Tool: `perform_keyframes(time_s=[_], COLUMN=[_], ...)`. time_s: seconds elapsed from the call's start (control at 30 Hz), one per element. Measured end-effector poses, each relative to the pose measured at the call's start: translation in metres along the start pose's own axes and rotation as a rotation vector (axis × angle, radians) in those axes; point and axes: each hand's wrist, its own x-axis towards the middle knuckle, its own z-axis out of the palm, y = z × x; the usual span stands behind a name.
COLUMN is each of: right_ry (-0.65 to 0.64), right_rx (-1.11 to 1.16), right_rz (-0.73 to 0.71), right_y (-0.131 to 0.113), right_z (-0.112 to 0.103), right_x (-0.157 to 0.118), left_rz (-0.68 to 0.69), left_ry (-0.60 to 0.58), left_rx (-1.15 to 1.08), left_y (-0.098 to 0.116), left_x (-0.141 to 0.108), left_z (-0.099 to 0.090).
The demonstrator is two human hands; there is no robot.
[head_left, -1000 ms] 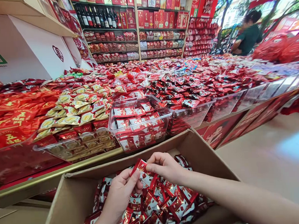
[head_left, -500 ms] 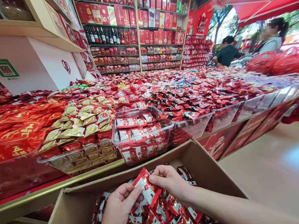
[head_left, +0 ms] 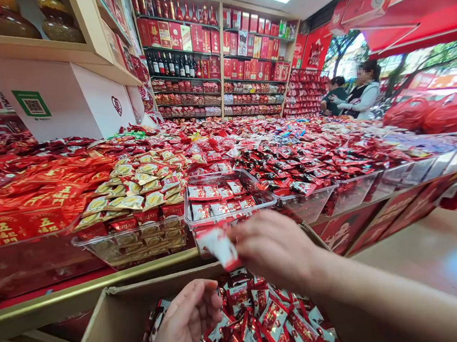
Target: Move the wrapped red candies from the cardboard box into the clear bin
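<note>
My right hand (head_left: pixel 274 245) is blurred by motion and grips a red and white candy packet (head_left: pixel 219 248) by one edge. It is raised above the far wall of a cardboard box (head_left: pixel 94 326), in front of a clear plastic bin (head_left: pixel 232 211). Red and white packets (head_left: pixel 224 192) lie in rows inside that bin. Low over the box is my left hand (head_left: pixel 190 316), its fingers loosely curled and apart from the thumb, with nothing seen in them. Beneath both hands, loose packets (head_left: pixel 274 316) of the same colours fill the box.
Left of the bin sit gold durian packets (head_left: pixel 138 196) and red pouches (head_left: pixel 39 206); dark red packets (head_left: pixel 285 163) lie to its right. A gold rail (head_left: pixel 66 299) runs along the counter front. Two people (head_left: pixel 362 92) stand at the back right, near red plastic bags (head_left: pixel 432 114).
The packet held between both hands has left my left hand. My right hand has lifted it up and forward toward the bin. The view has shifted slightly, and the two people now stand closer together.
</note>
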Motion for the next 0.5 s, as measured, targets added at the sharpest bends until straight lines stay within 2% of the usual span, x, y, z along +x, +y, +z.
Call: perform_keyframes(time_s=[0.07, 0.1, 0.17, 0.27, 0.37, 0.5], right_ry=[-0.018, -0.077, -0.236, -0.474, -0.647, -0.743], right_rx=[-0.122, -0.201, -0.329, -0.397, -0.411, -0.403], right_rz=[0.110, 0.194, 0.305, 0.306, 0.311, 0.349], right_y=[0.026, 0.041, 0.072, 0.110, 0.131, 0.141], right_z=[-0.006, -0.005, 0.006, 0.032, 0.056, 0.069], right_x=[0.026, 0.039, 0.060, 0.075, 0.076, 0.071], left_rz=[0.007, 0.009, 0.013, 0.030, 0.056, 0.065], left_ry=[-0.018, -0.031, -0.059, -0.121, -0.166, -0.191], left_rx=[0.123, 0.182, 0.268, 0.362, 0.462, 0.581], left_y=[-0.004, -0.008, -0.017, -0.027, -0.033, -0.041], left_x=[0.003, 0.005, 0.008, 0.011, 0.013, 0.019], left_z=[-0.002, -0.003, -0.004, -0.006, -0.010, -0.020])
